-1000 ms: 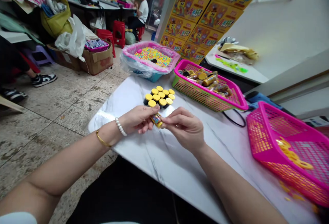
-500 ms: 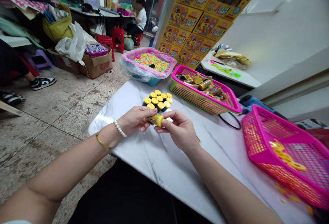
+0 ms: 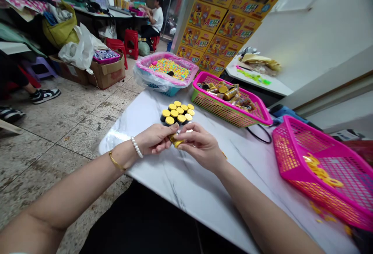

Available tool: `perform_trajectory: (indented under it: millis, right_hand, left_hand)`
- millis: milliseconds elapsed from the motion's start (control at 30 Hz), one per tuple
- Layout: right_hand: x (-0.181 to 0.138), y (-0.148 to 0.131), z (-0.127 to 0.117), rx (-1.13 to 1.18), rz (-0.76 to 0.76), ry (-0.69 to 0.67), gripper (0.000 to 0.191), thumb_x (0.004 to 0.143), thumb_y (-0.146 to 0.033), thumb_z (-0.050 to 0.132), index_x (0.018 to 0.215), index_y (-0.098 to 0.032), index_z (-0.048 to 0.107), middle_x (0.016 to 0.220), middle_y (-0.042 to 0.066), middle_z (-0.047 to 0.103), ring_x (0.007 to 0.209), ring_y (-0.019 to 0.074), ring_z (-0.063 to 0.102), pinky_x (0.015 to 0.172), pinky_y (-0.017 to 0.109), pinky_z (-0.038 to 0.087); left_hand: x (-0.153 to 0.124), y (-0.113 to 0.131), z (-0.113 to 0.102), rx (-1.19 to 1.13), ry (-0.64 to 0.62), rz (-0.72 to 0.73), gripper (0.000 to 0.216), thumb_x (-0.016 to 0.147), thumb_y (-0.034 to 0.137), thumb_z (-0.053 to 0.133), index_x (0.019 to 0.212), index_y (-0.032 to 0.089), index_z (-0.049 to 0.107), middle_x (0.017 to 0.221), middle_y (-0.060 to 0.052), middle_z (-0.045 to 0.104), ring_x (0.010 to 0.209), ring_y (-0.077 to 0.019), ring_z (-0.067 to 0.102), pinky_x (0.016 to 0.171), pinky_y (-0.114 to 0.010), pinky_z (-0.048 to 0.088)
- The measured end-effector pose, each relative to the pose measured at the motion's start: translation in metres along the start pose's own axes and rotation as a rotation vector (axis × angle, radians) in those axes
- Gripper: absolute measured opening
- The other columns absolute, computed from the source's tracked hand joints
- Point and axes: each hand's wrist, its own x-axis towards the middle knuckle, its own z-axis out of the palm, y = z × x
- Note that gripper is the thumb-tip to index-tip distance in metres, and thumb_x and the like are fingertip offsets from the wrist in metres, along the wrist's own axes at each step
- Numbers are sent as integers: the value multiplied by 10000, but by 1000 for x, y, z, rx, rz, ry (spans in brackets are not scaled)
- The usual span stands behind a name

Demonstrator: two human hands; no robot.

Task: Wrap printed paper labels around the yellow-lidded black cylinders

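Observation:
Above the marbled white table, my left hand (image 3: pixel 155 138) pinches one end of a small yellow printed tube (image 3: pixel 176 143). The fingers of my right hand (image 3: pixel 202 147) are closed on its other end and cover much of it. Just beyond my hands, several short black containers with yellow lids (image 3: pixel 174 113) stand upright in a tight group. A pink and green basket (image 3: pixel 230 119) behind them holds a heap of brown and yellow tubes (image 3: pixel 230 93). To my right, a magenta basket (image 3: pixel 287 170) contains yellow rings (image 3: pixel 322 172).
A plastic-lined tub (image 3: pixel 139 65) of colourful beads (image 3: pixel 170 68) stands at the table's far corner. Yellow printed boxes (image 3: pixel 212 19) are stacked behind. Yellow bits (image 3: pixel 323 215) lie beside the magenta basket. Another person (image 3: pixel 155 19) sits at a far table.
My right fingers have shifted over the tube, which is now more hidden and tilted more steeply. The far person's arms now reach forward. The view has moved slightly.

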Motion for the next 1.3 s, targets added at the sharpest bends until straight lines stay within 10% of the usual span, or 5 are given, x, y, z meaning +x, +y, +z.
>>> perform_trajectory:
  millis: [367,533,1000,1300]
  right_hand:
    - [-5,6,13,215,13,168,120,737,-288,850,808,-243,764,920,-9,537,710,115,680,665,343,692]
    - [1,4,10,118,213,228,426,685,-353,870,1047,-252,669,940,-14,639,732,141,719,709,330,664]
    - [6,-12,17,337,575,257,358,579,-403,895,723,-166,669,654,15,707,619,172,722,643,312,635]
    - [3,-7,16,98,444,197,376,649,-389,851,898,-176,668,754,16,735,672,166,720,684,314,602]
  left_hand:
    - [1,-2,1,-72,12,126,473,772,571,740,679,126,610,481,30,557,287,-36,380,270,-162,229]
    - [5,-3,-2,-217,59,227,342,806,426,762,803,103,651,645,-20,645,417,-44,507,344,-144,351]
    - [3,-4,0,51,90,518,374,698,439,824,849,112,725,667,-3,642,540,-81,540,544,-229,431]
    - [5,-7,-3,11,133,307,534,621,589,840,788,117,654,620,2,598,465,-66,487,406,-196,331]
